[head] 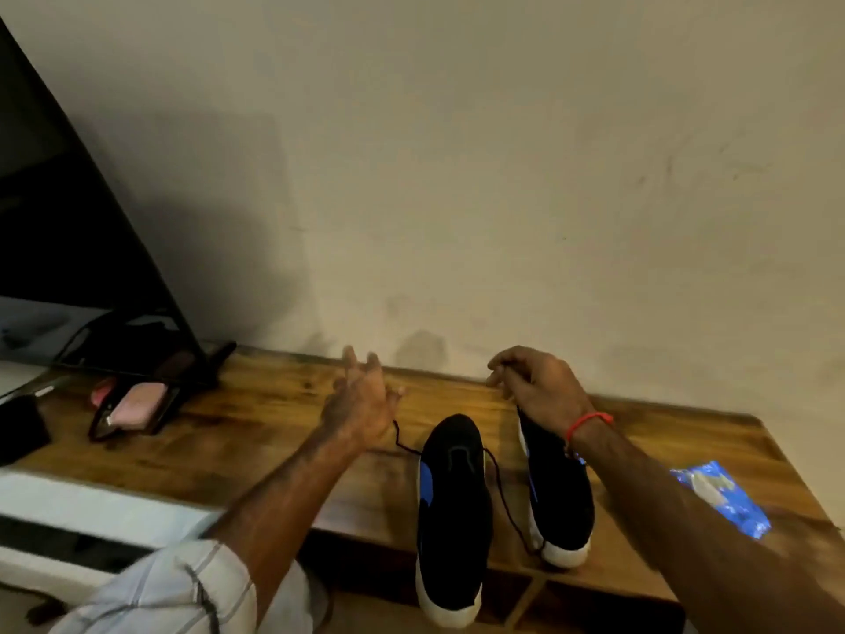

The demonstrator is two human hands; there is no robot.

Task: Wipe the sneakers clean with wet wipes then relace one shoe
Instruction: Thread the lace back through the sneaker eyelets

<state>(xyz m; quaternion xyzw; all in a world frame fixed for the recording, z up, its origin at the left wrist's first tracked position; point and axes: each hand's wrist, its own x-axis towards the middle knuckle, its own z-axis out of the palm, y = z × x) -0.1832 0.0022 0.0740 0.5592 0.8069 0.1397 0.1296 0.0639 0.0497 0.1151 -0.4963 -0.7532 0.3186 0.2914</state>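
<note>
Wooden table [256, 432] against a plain wall, dark screen [55, 221] far left. Two black sneakers with white soles stand side by side, long axes running near to far: left sneaker [452, 510] overhangs the near edge, right sneaker [560, 491] just beside it. Blue wet wipes pack [722, 501] right, partly behind the forearm. Left hand [361, 404] loose-fingered, lace [500, 491] seems to trail from its palm; grasp unclear. Right hand [535, 386] curled, pinching something thin, likely the lace's other end. Lace loops across the left sneaker, nearer the left hand. Likely relacing stage.
</note>
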